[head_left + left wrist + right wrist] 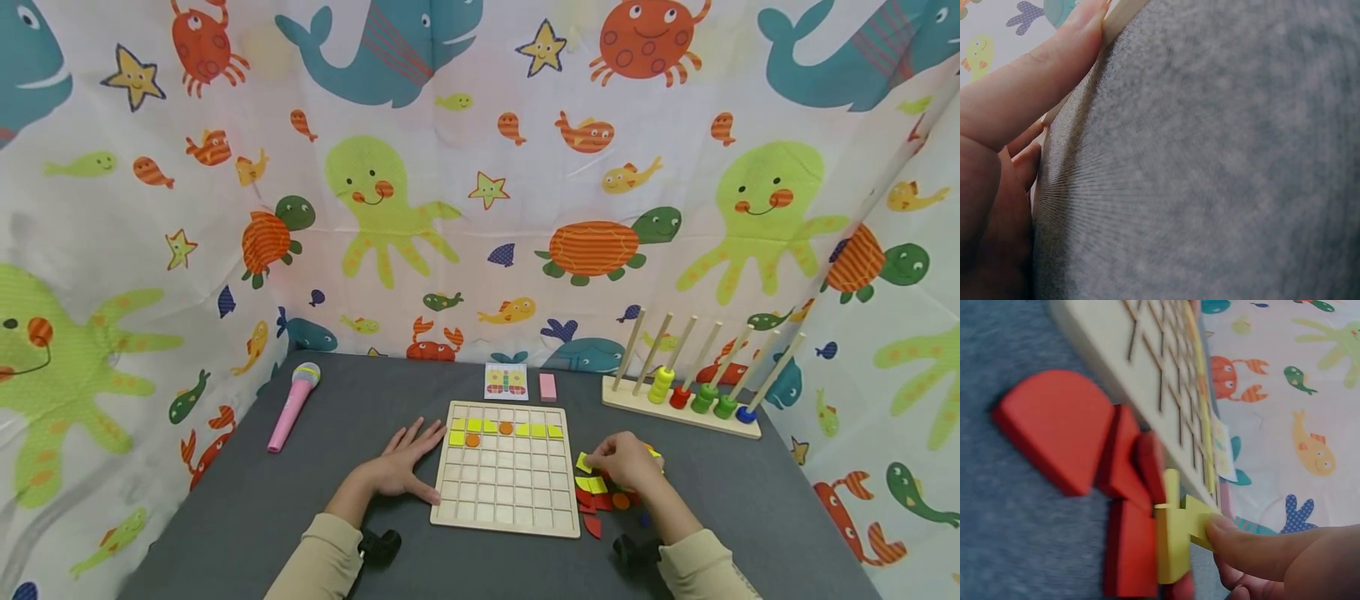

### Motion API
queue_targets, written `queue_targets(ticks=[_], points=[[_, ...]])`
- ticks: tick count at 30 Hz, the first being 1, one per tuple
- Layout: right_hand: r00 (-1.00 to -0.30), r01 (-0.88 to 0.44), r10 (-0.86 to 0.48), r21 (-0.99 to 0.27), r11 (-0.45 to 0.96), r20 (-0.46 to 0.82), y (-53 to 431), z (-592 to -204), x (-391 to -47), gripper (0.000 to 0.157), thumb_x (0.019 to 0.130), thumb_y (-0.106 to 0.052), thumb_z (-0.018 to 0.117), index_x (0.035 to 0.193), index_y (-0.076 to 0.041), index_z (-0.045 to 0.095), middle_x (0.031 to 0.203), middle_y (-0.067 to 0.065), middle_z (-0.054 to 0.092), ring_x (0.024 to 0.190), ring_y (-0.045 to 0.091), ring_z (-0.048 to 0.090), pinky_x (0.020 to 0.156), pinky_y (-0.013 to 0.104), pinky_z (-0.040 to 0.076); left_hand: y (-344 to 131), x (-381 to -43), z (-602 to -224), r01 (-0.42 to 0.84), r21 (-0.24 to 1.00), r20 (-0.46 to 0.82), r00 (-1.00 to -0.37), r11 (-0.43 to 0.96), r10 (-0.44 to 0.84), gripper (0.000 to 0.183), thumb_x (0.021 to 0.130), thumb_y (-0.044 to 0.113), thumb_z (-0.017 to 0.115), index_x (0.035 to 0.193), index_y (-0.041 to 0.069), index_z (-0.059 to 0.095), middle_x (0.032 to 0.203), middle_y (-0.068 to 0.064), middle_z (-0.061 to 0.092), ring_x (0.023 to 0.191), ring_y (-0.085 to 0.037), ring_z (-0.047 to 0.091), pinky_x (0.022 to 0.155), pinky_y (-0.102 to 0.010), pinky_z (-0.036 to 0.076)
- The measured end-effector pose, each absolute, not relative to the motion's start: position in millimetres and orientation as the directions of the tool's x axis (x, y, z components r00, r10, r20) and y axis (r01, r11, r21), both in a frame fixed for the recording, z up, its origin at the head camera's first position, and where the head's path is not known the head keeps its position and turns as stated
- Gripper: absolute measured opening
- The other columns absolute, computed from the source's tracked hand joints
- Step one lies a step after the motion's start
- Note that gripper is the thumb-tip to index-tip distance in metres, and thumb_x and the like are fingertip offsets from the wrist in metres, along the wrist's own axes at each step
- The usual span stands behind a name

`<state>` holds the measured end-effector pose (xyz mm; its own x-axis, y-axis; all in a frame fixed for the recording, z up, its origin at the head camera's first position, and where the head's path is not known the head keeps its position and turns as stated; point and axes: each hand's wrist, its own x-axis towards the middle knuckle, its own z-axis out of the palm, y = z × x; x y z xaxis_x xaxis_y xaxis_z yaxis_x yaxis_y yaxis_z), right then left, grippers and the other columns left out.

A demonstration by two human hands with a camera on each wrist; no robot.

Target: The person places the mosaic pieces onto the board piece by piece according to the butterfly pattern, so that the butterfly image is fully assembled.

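Observation:
A wooden grid board [504,492] lies on the dark table, with yellow tiles and two orange discs [507,428] set in its upper rows. My left hand [397,467] rests at the board's left side, fingers spread and thumb against the edge. To the right of the board, my right hand [628,463] pinches a yellow tile [582,462] between thumb and fingers. Loose pieces lie below and around that hand: more yellow tiles [1172,544], red pieces including a quarter-round one [1057,428], and an orange disc [621,501]. The palm hides part of this pile.
Behind the board are a pattern card [506,382] and a pink block [548,387]. A wooden peg stand [682,407] with coloured rings occupies the back right. The pink toy microphone [292,408] lies at the left. A printed cloth [465,183] hangs behind the table.

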<state>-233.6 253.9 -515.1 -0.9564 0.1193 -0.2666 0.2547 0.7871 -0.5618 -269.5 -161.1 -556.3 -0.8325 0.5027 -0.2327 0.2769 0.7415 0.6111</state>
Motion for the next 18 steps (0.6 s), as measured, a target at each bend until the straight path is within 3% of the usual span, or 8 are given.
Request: queue_targets(ticks=[2,5,12,18], points=[[-0.96,0.248,0.112,-0.593,0.766,-0.256,253,-514,-236,0.02,0.091,-0.029,0.076,0.086,-0.01,0.069,0.081,0.006,0.062,0.075,0.021,0.054,0.08,0.048,0.045,-162,-269,-557,0.278,0.609,-0.236,-0.83,0.743,0.505,0.123,0.066,0.064,0.085,0.163,0.03,0.018,0.172,0.003,0.005,0.157,-0.035,-0.009,0.12,-0.067,-0.001],[-0.972,0.211,0.092,-0.635,0.743,-0.216,249,-512,-240,0.018,0.093,-0.025,0.073,0.09,-0.009,0.065,0.088,0.008,0.061,0.073,0.021,0.053,0.061,0.032,0.045,-163,-268,-557,0.273,0.613,-0.241,-0.829,0.741,0.505,0.123,0.066,0.063,0.085,0.163,0.03,0.017,0.172,0.004,0.005,0.157,-0.034,-0.01,0.12,-0.067,-0.001],[-0.992,0.119,0.058,-0.7,0.704,-0.111,227,-506,-253,0.016,0.094,-0.023,0.073,0.098,-0.008,0.069,0.086,0.006,0.064,0.076,0.022,0.053,0.061,0.03,0.044,-163,-267,-554,0.258,0.616,-0.244,-0.836,0.744,0.492,0.122,0.066,0.063,0.086,0.163,0.03,0.019,0.171,0.004,0.007,0.157,-0.035,-0.009,0.119,-0.069,0.002],[-0.999,0.039,-0.002,-0.752,0.658,-0.053,191,-506,-260,0.011,0.093,-0.021,0.075,0.096,-0.011,0.074,0.083,0.004,0.067,0.076,0.02,0.054,0.061,0.03,0.043,-162,-267,-552,0.261,0.612,-0.243,-0.836,0.746,0.492,0.122,0.066,0.063,0.085,0.163,0.032,0.018,0.171,0.005,0.006,0.156,-0.037,-0.01,0.118,-0.07,0.004]])
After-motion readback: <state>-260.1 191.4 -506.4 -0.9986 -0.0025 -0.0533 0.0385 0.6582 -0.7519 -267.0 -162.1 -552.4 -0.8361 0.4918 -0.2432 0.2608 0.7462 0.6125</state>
